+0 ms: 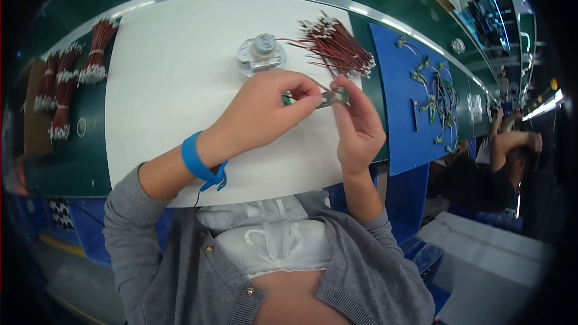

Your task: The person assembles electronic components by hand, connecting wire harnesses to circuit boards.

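Observation:
Over the white work sheet [180, 42], both my hands meet at a small green circuit board [341, 95]. My right hand [361, 129] pinches its right end between thumb and fingertips. The thumb and fingers of my left hand [271, 105] are closed at its left side, where a bit of green shows between them; the fingers hide most of that part. A thin red wire runs close above the fingertips. Just beyond my left hand stands a white device with a round grey top [264, 46]. A blue strap [194, 155] with a cord circles my left wrist.
A loose pile of red wires [340, 48] with white connectors lies at the back right. Wired green boards [442, 99] rest on a blue mat [400, 144] at the right. Several tied red wire bundles [96, 54] lie at the left. Another person [500, 162] is at the far right.

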`<state>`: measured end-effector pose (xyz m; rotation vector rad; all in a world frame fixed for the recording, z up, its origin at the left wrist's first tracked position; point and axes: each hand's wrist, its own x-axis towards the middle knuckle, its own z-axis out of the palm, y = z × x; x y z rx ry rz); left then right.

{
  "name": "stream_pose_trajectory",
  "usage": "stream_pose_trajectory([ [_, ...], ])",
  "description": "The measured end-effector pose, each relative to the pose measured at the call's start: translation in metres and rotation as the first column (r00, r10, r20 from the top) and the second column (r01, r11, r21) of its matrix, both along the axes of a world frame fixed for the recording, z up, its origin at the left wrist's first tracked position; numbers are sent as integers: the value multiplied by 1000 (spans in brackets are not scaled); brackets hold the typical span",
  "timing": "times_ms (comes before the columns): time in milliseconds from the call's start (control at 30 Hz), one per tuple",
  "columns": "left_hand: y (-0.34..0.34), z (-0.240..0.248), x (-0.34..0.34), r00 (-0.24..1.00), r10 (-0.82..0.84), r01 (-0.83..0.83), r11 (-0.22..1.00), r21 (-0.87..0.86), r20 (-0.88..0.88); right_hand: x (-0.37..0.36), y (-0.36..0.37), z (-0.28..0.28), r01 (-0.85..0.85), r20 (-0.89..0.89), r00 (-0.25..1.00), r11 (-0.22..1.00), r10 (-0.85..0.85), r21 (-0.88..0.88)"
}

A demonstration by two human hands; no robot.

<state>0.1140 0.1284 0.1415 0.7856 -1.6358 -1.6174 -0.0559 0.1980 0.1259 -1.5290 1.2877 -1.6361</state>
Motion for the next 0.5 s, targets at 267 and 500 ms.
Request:
stream_pose_trajectory([
  [267, 0, -27, 25, 992, 115, -87, 931, -355, 58, 40, -5, -20, -34, 37, 999, 997, 37, -67],
  [500, 0, -35, 28, 995, 89, -74, 965, -251, 45, 42, -2, -26, -38, 54, 998, 997, 42, -72],
])
